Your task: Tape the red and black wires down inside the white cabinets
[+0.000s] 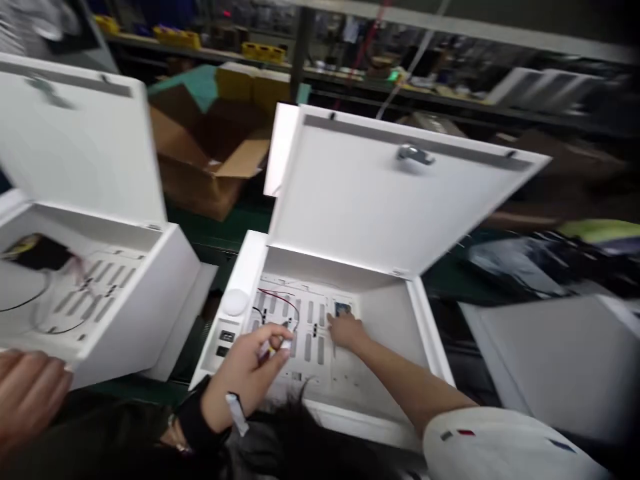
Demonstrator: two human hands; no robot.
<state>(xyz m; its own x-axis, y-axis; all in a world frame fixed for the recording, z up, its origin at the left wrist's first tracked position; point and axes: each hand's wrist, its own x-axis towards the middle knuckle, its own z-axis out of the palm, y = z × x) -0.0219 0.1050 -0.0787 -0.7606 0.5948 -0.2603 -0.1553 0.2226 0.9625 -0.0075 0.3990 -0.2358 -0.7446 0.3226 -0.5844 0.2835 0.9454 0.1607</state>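
Observation:
My left hand, with a black band and a bracelet at the wrist, is closed in a pinch over the left part of an open white metal box. A small white piece shows between thumb and fingers; its kind is unclear. Thin red and black wires curve inside the box just beyond it. My right hand reaches into the box with curled fingers at the slotted back panel, beside a small blue circuit board. Its fingertips are partly hidden, and whatever they grip cannot be made out.
The box's lid stands raised, with a latch. Left of it is a second open white box, with another person's hand near its front edge. Behind lies an open cardboard carton. A grey panel lies right.

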